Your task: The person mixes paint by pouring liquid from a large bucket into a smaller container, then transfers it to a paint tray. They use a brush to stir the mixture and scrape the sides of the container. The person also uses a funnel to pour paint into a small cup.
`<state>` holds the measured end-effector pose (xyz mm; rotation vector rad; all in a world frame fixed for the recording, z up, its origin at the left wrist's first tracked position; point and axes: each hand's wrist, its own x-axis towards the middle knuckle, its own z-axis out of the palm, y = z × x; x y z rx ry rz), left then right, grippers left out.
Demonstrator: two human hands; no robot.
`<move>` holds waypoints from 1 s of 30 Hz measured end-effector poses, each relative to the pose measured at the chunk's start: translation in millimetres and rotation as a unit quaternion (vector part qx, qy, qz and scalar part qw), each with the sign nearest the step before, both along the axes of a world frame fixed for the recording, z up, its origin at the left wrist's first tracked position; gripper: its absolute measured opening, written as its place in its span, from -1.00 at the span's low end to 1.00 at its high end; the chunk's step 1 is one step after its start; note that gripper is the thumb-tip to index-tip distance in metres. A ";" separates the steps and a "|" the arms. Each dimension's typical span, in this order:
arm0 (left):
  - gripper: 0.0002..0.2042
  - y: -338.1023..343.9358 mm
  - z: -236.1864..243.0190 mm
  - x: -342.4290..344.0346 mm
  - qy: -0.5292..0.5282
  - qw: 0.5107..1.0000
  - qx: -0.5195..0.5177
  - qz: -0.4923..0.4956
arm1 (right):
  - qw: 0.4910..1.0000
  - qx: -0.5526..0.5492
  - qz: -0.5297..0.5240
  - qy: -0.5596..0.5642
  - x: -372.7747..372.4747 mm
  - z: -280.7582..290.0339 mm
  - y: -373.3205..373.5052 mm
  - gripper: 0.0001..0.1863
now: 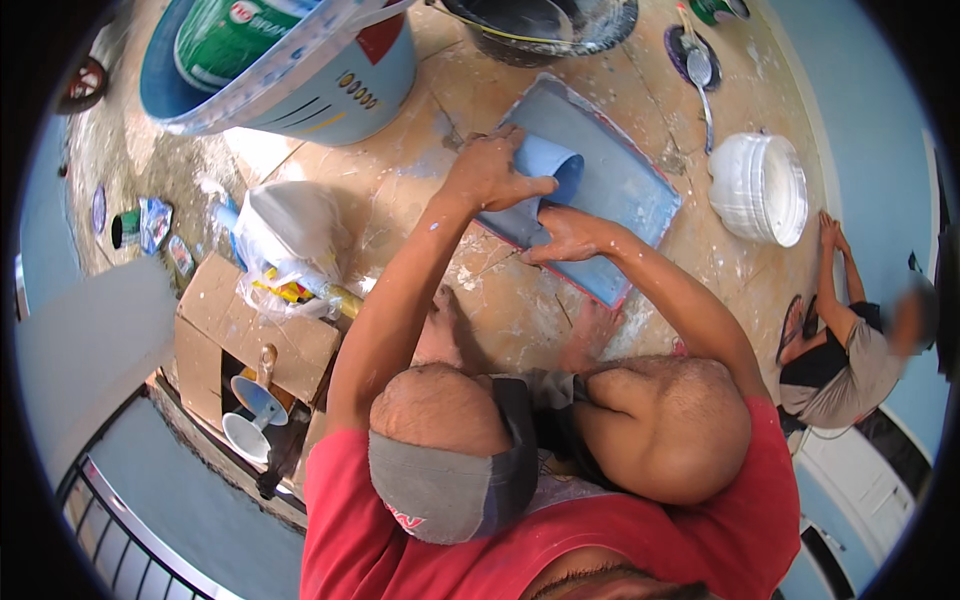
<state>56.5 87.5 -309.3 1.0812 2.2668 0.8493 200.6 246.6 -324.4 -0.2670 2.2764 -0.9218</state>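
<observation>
A shallow blue tray (640, 215) with a red-edged rim lies on the tiled floor in front of my feet. Over its left part is a light-blue curled sheet (550, 158), smooth and bent into an open roll; its material I cannot make out. My left hand (492, 172) grips the sheet's left side, thumb pointing across it. At the near end, my right hand (575, 235) has its fingers closed on the sheet's lower edge, partly hidden by it. Both forearms reach past my bent knees.
A large light-blue bucket (340, 90) holding a green can (230, 45) stands far left. Beyond the tray is a black basin (550, 30). To the right are a white tub (760, 188) and a spoon (698, 68). A cardboard box (255, 315) sits left; a person (850, 350) crouches right.
</observation>
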 end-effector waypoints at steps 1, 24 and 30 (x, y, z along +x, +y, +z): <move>0.05 -0.2 9.5 -0.6 -0.021 0.999 -0.042 -0.017 | 0.996 0.056 0.035 0.056 6.1 -3.4 0.9 -0.12; -0.08 6.9 -12.4 -0.4 0.030 0.999 -0.033 -0.011 | 0.873 -0.370 -0.301 -0.102 19.3 -90.9 37.1 -0.87; -0.07 0.3 -23.1 10.5 0.006 0.999 -0.038 -0.010 | 0.952 0.276 0.114 0.065 -12.7 -61.4 27.0 -0.84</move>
